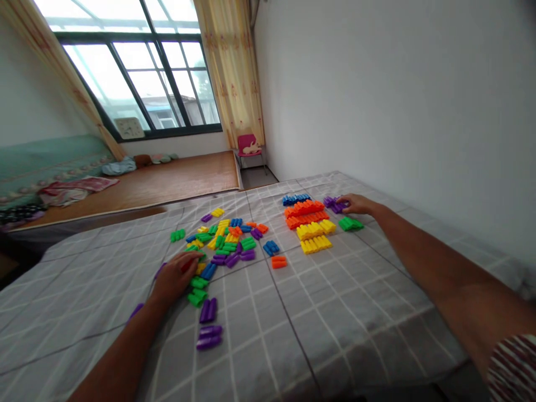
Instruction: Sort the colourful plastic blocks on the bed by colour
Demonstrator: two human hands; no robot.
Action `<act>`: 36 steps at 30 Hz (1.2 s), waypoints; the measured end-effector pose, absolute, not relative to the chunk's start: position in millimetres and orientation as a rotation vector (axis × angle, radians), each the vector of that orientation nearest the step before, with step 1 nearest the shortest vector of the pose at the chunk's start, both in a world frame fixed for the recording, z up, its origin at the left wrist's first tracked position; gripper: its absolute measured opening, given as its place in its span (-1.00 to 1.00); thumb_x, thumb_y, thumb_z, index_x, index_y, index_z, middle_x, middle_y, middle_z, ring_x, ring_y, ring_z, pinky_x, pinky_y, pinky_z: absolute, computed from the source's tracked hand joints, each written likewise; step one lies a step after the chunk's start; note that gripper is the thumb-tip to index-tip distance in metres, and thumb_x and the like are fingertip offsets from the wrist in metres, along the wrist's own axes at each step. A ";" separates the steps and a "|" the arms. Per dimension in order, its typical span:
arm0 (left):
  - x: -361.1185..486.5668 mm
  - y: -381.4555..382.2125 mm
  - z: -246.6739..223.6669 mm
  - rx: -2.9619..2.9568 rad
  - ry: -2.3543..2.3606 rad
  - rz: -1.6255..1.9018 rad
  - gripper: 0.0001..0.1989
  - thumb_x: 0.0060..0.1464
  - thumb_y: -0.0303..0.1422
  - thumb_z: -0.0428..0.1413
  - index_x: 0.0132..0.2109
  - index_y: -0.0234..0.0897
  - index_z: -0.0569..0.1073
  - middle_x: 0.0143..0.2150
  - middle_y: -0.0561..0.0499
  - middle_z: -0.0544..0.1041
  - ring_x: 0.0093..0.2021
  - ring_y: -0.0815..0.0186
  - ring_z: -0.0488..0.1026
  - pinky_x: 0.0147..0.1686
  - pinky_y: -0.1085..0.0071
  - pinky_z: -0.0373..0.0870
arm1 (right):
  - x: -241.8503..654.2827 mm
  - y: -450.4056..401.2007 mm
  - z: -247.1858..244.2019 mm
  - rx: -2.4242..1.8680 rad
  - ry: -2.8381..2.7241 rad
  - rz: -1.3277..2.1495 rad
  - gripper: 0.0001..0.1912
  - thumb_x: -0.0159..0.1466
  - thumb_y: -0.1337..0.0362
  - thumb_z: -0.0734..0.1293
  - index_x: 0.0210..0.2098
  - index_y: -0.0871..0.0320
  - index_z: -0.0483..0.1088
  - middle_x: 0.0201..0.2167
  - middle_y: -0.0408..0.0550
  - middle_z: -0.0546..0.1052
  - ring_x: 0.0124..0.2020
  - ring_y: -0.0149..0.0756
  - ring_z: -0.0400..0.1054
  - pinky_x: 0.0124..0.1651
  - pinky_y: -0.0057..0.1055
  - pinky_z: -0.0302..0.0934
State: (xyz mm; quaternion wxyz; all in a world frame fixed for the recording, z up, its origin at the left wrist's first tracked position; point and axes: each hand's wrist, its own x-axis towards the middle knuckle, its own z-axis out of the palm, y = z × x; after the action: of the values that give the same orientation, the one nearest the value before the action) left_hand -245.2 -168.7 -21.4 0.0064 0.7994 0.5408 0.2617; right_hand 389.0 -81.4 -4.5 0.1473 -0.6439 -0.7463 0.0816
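My left hand (pixel 176 276) rests at the near left side of a loose pile of bullet-shaped plastic building blocks (pixel 228 234) in green, yellow, blue, purple and orange. Its fingers curl round a red block (pixel 187 264), mostly covered by the hand. Across the bed, my right hand (pixel 352 204) has its fingertips closed on purple blocks (pixel 333 204). Beside them lie sorted rows: blue blocks (pixel 296 199), orange blocks (pixel 305 214) and yellow blocks (pixel 316 237). Just below the right hand is a green group (pixel 350 224).
Single blocks lie apart: a blue one (pixel 271 247), an orange one (pixel 278 262) and purple ones (pixel 208 337) nearer me. A grey checked sheet (pixel 268 335) covers the surface. A white wall (pixel 389 100) borders the right side. Beyond stand another bed (pixel 188 173) and a pink chair (pixel 247 142).
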 end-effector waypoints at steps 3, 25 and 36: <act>-245.8 -168.7 -21.9 2.504 1.683 0.822 -0.64 0.14 -0.10 -0.06 -0.13 -0.11 0.55 -0.08 0.01 0.59 -0.03 0.18 0.50 0.04 0.26 0.41 | 388.3 -79.3 -7.9 -1.860 -2.075 0.253 -0.55 -0.05 0.33 0.40 -0.12 0.18 0.49 -0.16 -0.02 0.58 -0.26 -0.28 0.45 -0.22 -0.45 0.30; -274.6 -169.5 -9.5 2.281 1.878 1.192 -0.68 0.15 -0.27 -0.05 -0.10 -0.23 0.54 -0.07 -0.05 0.57 -0.04 0.23 0.48 -0.01 0.28 0.42 | 377.1 -93.0 11.8 -1.912 -1.798 -0.211 -0.72 0.16 0.25 0.25 -0.14 0.09 0.46 -0.36 0.09 0.58 -0.40 -0.08 0.45 -0.32 -0.15 0.30; -306.0 -172.6 -14.8 2.006 2.114 0.664 -0.72 0.11 -0.30 0.05 -0.12 -0.27 0.59 -0.18 -0.09 0.62 -0.17 0.19 0.53 -0.14 0.37 0.41 | 79.4 -153.7 30.8 -0.975 -2.540 0.296 -0.71 0.23 0.29 0.22 -0.10 0.08 0.47 -0.30 -0.07 0.57 -0.34 -0.30 0.45 -0.27 -0.39 0.30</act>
State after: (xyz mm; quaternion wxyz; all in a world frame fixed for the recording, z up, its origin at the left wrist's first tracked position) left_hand -306.0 -172.6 -14.8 0.0765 0.6692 0.7052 0.2214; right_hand 79.4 -153.7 30.8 0.2012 -0.3489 -0.9091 0.1061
